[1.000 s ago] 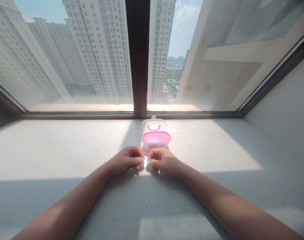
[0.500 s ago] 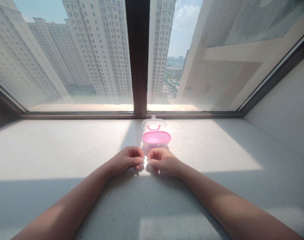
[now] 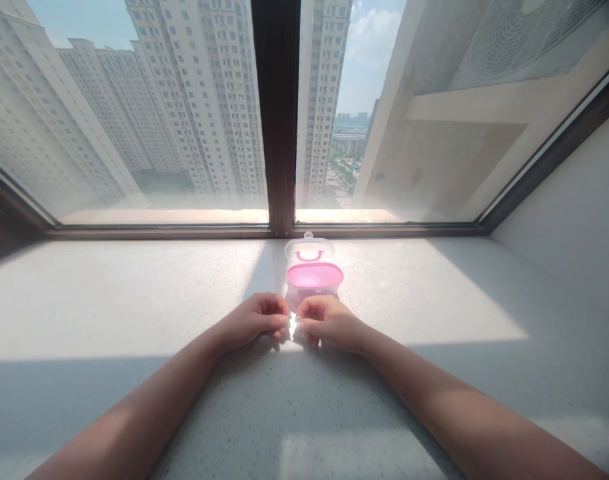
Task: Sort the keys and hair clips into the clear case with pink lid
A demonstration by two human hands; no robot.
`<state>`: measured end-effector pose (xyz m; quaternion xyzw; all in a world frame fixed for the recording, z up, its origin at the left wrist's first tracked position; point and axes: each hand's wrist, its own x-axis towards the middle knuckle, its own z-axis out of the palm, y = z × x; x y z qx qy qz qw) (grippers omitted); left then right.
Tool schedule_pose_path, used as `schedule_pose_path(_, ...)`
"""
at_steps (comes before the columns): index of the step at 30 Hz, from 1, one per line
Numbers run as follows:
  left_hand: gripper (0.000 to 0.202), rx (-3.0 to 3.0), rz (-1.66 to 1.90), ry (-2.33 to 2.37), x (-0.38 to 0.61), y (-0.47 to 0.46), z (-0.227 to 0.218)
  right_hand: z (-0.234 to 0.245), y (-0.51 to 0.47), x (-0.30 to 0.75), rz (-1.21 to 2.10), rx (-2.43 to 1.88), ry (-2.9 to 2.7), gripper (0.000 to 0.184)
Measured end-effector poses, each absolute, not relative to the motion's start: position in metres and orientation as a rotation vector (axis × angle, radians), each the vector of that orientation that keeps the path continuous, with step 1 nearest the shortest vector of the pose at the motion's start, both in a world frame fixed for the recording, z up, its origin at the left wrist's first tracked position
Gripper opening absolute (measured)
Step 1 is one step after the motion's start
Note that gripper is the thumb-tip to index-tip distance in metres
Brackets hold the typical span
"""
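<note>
My left hand [image 3: 265, 319] and my right hand [image 3: 327, 321] face each other just above the speckled white sill [image 3: 264, 407], a small gap between their fingertips. On each, the thumb and fingertips are pinched together. Glare fills the gap, so whatever they pinch, if anything, is too small or too bright to make out. Right behind the hands stands an oval clear plastic box [image 3: 315, 291] with a pink rim, open at the top. Its clear lid [image 3: 294, 249], with a pink handle, is tipped back behind it toward the window.
A dark window frame [image 3: 184, 233] runs along the back of the sill, with an upright post [image 3: 278, 120] in the middle. At the right rises a white wall [image 3: 579, 167]. Sunlight and shadow cross the sill in bands.
Both hands keep the same pinched pose in almost the same place. The view has shifted very slightly; the box and lid stay where they were.
</note>
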<state>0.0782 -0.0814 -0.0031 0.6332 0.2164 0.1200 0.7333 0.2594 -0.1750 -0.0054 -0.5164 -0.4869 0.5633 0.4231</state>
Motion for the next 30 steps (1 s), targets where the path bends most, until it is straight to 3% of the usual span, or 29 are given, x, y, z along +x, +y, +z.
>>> schedule_pose_path(30,0.02,1.372,0.263,0.477,0.0785,-0.0831,0.0003,-0.0052,-0.1755,0.2587,1.407,-1.286,-1.205,0.019)
